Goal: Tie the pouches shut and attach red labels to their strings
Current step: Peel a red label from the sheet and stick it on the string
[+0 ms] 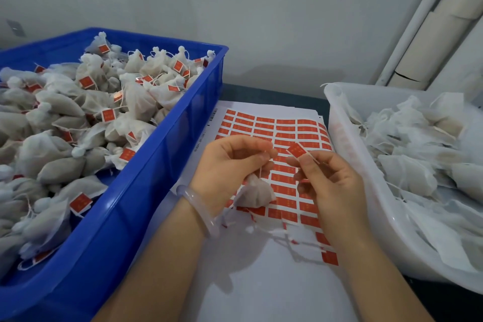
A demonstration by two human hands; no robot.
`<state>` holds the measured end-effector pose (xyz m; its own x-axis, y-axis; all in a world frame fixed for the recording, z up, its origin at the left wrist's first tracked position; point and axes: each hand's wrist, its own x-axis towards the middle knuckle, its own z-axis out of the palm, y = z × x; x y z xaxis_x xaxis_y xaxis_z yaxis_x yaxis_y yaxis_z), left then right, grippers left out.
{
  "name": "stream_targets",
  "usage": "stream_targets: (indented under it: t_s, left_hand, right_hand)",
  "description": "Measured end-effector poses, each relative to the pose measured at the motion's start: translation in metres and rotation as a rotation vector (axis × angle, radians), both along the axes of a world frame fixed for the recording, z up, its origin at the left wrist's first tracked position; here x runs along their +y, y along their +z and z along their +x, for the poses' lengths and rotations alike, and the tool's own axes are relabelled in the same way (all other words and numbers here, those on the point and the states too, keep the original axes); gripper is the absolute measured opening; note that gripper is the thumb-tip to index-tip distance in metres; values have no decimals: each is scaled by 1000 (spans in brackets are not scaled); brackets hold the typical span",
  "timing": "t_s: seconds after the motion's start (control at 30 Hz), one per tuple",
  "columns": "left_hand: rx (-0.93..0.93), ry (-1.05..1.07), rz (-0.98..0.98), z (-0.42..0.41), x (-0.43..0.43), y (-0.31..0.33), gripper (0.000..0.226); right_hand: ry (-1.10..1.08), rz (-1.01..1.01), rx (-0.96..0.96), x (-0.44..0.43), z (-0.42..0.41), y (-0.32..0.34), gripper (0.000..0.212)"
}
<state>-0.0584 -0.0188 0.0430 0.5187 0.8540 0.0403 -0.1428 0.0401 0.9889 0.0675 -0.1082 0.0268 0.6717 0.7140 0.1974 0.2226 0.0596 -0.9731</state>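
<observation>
Left wrist carries a pale bangle (198, 206). Left hand (230, 162): fingers curled, pinching the string (260, 173) of one small white pouch (257, 192). The pouch hangs just below the hand, over the label sheet (264, 125). Right hand (332, 180): thumb and forefinger clamped on a single red label (296, 150), held just beside the left fingertips. The sheet lies flat on white paper on the counter (261, 93); its near part shows bare backing. Left of the sheet, a blue crate (156, 165) is heaped with tied, red-labelled pouches. Right of it, a white tub (339, 125) holds loose white pouches. Beyond, a grey wall; pale pipes (428, 34) far right.
</observation>
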Motion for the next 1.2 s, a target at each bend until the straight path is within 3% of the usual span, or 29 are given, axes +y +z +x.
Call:
stream_targets:
  t_s: [0.2, 0.63, 1.2]
  left_hand:
    - [69, -72, 3, 1, -2, -3, 33]
    - [98, -226, 112, 3, -8, -2, 39]
    - [61, -270, 171, 5, -11, -3, 44]
  right_hand:
    - [58, 6, -16, -3, 0, 1, 32]
    - [154, 57, -65, -5, 3, 1, 4]
    - [109, 81, -30, -5, 1, 0, 8]
